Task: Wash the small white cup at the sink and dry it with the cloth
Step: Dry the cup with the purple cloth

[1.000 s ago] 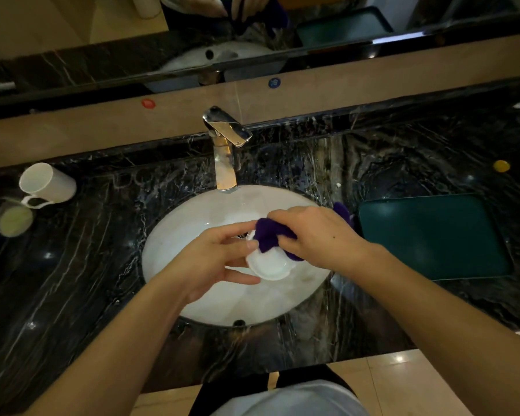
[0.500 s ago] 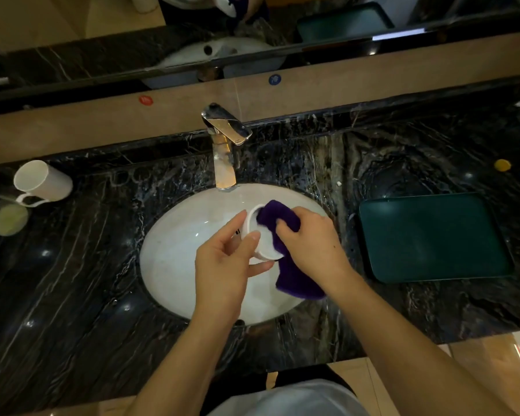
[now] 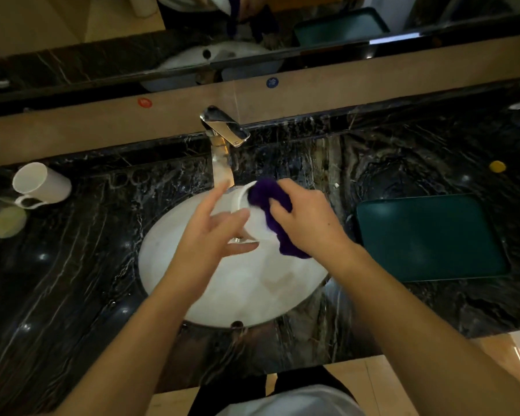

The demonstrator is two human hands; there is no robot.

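— Where's the cup right now?

— Over the sink, up near the tap. It's tipped on its side, mouth pointing up and left, toward the tap.

— Who's got it?

— Both hands, more or less. The left hand has its fingers fairly straight and spread; the thumb and a finger or two lie against the cup's side. It's blurred, so I can't tell how firm that hold is. It looks like a steadying touch, not a grip.

— And the right?

— The right hand is curled round the cloth (a deep purple one), pinching it with the fingertips and pressing a wad of it into the cup's mouth. The rest of the cloth hangs down below that hand, over the basin.

— Is the tap running?

— I can't tell from here. The hands are in front of the spout's lower part.

— What else is on the table?

— It's black marble with white veins. Off to the right of the sink lies a dark green tray, flat, well apart from the hands. Beyond it, near the back, a small yellow disc. On the far left a white mug lies on its side with its handle toward us, and just beside it a pale round lid or something like it. Behind the tap runs a tan ledge with a red dot and a blue dot on it, and a mirror above that.
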